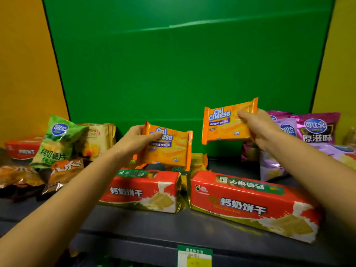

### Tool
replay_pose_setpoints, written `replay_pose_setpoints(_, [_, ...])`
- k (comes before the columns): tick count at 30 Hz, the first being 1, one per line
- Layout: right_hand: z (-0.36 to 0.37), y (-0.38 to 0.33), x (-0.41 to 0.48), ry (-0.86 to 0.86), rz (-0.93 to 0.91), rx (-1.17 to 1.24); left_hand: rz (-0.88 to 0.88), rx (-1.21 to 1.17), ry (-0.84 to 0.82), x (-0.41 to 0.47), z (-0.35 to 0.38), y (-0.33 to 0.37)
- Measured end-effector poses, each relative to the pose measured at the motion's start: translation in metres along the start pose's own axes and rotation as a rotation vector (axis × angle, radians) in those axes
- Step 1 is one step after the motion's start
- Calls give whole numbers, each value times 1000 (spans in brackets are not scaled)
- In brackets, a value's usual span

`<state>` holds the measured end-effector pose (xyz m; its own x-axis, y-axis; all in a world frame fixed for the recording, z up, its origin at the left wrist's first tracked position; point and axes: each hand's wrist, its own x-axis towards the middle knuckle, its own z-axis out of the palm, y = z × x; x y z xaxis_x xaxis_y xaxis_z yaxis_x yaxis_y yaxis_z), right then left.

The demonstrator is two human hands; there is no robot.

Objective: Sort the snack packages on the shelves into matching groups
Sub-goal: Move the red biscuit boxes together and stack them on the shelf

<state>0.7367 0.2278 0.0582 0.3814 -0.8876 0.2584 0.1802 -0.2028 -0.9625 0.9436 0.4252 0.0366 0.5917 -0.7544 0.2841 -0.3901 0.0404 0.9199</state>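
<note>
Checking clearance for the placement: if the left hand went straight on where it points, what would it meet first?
Probably the green back panel: the left hand, leading with its Cal Cheese pack, aims above the shelved orange packs. Depth is unclear.

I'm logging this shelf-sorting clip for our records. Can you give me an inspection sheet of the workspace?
Surface: dark shelf, crowded with snacks.
Job's things: left Cal Cheese pack and right Cal Cheese pack held up; red biscuit packs in front; green chip bag and brown bags left; purple bags right.
Clutter: price label on shelf edge.
Grips: left hand holds the left pack, right hand the right.
Cables: nothing seen.
Surroundings: green backdrop, yellow walls.
</note>
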Motion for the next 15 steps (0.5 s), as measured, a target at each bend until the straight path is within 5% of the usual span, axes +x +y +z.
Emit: replay_pose_setpoints(15, [37,37,42,-64,94,-155,-250,184,-387,63,40,-44])
